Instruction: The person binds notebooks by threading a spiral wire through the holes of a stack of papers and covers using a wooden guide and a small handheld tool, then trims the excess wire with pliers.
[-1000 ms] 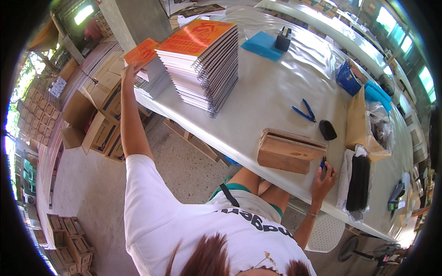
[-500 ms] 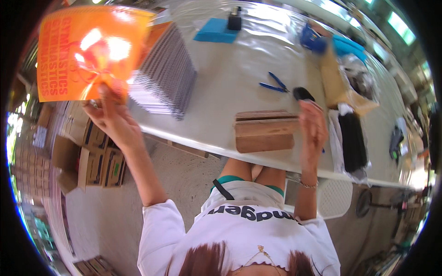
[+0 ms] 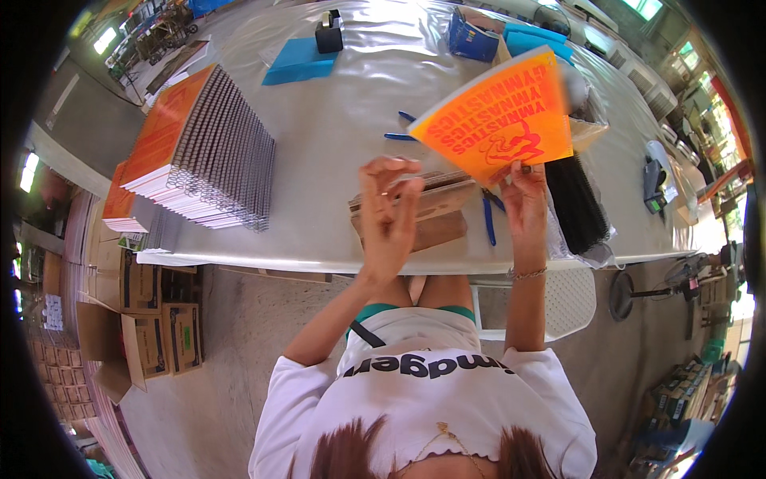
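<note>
An orange booklet [image 3: 511, 120] with red print is pinched by its lower edge in my right hand [image 3: 525, 199], raised over the table's right side. My left hand [image 3: 389, 219] holds nothing; its fingers are bent, with the thumb apart, in front of a grooved brown wooden block [image 3: 439, 231]. Blue-handled pliers [image 3: 489, 219] lie between the block and my right hand. Another blue-handled tool [image 3: 399, 136] is partly covered by the booklet. Black binding coils [image 3: 578, 207] in clear plastic lie beside my right hand.
A tall stack of coil-bound orange booklets [image 3: 223, 152] stands at the table's left. Farther back are a black tape dispenser [image 3: 329, 36], blue sheets [image 3: 297, 62] and a blue box [image 3: 472, 38]. Cardboard boxes [image 3: 182, 335] sit on the floor at left; a white chair [image 3: 558, 299] stands at right.
The orange booklet has passed from my left hand to my right and crossed from far left to right. My left hand, now free of it, has come over by the wooden block. The view has shifted.
</note>
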Motion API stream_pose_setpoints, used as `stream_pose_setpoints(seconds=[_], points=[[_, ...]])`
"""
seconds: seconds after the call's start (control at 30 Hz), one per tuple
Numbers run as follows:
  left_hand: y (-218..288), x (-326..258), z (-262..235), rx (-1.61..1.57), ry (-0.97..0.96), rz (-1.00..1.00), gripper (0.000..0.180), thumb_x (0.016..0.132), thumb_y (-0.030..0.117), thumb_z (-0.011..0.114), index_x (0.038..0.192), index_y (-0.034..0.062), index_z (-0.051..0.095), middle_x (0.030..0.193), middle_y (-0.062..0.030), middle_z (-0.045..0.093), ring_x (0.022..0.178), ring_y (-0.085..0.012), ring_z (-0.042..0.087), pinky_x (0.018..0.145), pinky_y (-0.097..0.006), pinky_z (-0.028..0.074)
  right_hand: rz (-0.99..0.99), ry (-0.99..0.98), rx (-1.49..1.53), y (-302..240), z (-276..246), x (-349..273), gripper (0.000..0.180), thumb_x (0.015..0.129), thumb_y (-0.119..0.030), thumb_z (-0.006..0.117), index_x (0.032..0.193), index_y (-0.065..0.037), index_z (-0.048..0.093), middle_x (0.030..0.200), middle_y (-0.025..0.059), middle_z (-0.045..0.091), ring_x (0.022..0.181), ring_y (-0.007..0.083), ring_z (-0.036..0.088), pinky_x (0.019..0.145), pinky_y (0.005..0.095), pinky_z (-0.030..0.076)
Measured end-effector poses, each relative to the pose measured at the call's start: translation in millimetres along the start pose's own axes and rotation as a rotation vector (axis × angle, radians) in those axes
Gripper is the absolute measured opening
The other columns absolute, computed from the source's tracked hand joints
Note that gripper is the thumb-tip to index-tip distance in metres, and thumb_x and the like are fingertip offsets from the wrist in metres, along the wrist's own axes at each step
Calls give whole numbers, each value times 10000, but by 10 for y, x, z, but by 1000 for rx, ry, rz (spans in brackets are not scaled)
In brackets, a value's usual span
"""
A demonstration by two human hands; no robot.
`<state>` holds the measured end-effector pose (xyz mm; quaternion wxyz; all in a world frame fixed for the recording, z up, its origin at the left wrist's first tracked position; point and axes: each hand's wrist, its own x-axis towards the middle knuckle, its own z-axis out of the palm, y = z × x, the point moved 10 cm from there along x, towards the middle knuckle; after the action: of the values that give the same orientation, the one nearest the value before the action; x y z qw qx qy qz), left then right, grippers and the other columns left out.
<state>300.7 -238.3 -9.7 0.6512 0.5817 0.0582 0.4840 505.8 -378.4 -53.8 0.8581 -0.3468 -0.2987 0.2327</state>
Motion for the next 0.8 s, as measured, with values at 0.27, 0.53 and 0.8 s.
stream_pose_setpoints(seconds=[0.27, 0.53, 0.8], points=[[-14, -219, -972, 166, 227, -5, 280, 997, 82, 629, 1233, 101, 480, 1114, -41, 553, 1048, -136, 558, 928, -301, 459, -7, 49, -76, 60, -694, 82, 320, 947, -35, 644, 1252, -85, 558, 1072, 31, 659, 957, 140, 639, 928, 340, 489], [-197, -427, -1314, 212, 302, -106, 308, 1001, 240, 649, 1233, 119, 486, 1074, -27, 563, 1032, -142, 556, 909, -317, 451, -86, 46, -58, 76, -785, 152, 295, 955, 7, 626, 1232, -89, 588, 1142, 9, 641, 1080, 119, 593, 996, 315, 451], [-310, -496, -1392, 203, 348, -167, 326, 996, 248, 658, 1239, 118, 484, 1065, -26, 560, 1022, -145, 557, 911, -321, 446, -81, 22, -85, 66, -803, 92, 284, 958, -2, 630, 1225, -86, 585, 1123, 10, 644, 1015, 116, 606, 952, 299, 466]])
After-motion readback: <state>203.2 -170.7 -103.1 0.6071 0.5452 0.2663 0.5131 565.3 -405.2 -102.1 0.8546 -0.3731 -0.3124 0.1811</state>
